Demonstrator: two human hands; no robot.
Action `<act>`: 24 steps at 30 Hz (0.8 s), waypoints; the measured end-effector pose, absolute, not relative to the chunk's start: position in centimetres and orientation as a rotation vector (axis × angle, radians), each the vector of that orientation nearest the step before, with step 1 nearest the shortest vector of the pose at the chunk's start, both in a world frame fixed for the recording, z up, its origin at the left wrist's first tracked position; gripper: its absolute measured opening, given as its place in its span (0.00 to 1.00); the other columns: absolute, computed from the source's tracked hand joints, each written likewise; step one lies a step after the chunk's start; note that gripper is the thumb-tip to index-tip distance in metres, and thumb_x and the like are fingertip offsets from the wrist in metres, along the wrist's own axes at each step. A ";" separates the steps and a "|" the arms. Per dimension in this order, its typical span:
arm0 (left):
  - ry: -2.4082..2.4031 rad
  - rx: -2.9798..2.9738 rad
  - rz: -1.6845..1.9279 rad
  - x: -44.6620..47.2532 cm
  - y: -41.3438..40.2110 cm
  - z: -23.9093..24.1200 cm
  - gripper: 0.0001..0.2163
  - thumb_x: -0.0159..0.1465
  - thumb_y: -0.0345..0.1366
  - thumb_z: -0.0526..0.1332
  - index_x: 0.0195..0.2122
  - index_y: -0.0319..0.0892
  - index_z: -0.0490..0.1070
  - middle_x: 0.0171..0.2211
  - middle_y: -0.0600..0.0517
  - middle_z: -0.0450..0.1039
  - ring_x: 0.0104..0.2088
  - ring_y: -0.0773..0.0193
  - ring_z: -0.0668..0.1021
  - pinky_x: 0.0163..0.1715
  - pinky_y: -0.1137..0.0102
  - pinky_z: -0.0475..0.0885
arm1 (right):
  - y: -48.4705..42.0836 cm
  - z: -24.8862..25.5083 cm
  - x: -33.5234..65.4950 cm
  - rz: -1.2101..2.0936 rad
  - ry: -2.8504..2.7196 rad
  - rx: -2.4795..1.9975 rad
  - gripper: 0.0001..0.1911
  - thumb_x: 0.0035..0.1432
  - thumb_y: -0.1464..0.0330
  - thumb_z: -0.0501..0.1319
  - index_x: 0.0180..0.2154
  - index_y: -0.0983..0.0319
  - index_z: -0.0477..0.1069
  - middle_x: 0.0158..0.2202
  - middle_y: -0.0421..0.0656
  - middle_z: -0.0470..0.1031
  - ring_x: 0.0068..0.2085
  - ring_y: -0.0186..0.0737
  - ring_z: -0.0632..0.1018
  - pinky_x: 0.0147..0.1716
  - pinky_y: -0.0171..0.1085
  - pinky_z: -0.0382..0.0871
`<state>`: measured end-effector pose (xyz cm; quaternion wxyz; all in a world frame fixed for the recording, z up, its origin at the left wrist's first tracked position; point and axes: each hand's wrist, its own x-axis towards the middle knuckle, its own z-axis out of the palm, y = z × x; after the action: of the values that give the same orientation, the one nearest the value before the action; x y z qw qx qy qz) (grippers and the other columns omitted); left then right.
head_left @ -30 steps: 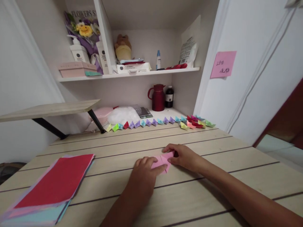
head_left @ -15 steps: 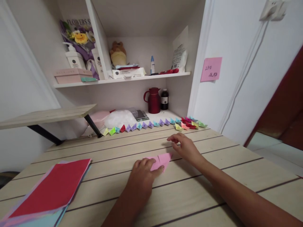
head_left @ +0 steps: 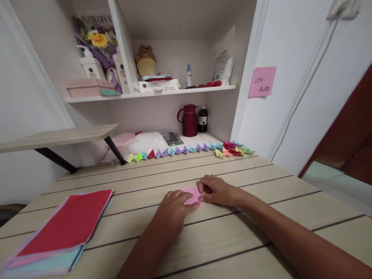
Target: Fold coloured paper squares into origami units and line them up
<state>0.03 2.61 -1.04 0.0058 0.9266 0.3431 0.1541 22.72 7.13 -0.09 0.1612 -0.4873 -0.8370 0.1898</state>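
Observation:
A small folded sheet of pink paper [head_left: 190, 197] lies on the wooden tabletop in front of me. My left hand [head_left: 173, 211] holds its left side down, the thumb along the near edge and the fingers over the top. At the paper's right end is my right hand [head_left: 216, 190], its fingers curled and the thumb touching the paper near the fold. Both hands hide parts of the sheet. Behind them, a row of small folded paper boats [head_left: 178, 151] in several colours runs along the back of the table.
On the left lies a stack of coloured paper, red sheet [head_left: 66, 223] on top. A raised wooden stand [head_left: 58, 137] with black legs is at the back left. Behind the boats are a red jug [head_left: 189, 121], a dark bottle [head_left: 202, 119] and a white plastic bag [head_left: 148, 142].
My right hand has come down and left, from above the table onto the paper's right end, its fingers curling in. My left hand stays on the paper.

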 end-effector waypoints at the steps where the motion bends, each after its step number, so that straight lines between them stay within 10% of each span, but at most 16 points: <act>1: 1.072 2.900 0.480 0.0 2.6 -1.0 0.25 0.64 0.25 0.52 0.57 0.60 0.65 0.55 0.52 0.69 0.52 0.58 0.69 0.48 0.61 0.63 | 7.1 0.0 22.8 0.544 -2.406 -1.397 0.11 0.49 0.60 0.66 0.33 0.58 0.69 0.34 0.41 0.71 0.39 0.43 0.70 0.39 0.39 0.61; 24: 1.194 2.793 0.360 0.4 2.4 -1.1 0.32 0.57 0.23 0.53 0.60 0.60 0.60 0.61 0.49 0.64 0.59 0.52 0.64 0.54 0.51 0.58 | 9.4 -0.6 24.1 0.591 -2.271 -1.570 0.15 0.51 0.61 0.65 0.41 0.56 0.69 0.43 0.42 0.65 0.38 0.39 0.72 0.39 0.37 0.65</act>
<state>0.35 2.39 -1.08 0.0414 0.9123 0.3901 0.1177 24.13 9.37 -0.64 0.1584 -0.5492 -0.7941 0.2066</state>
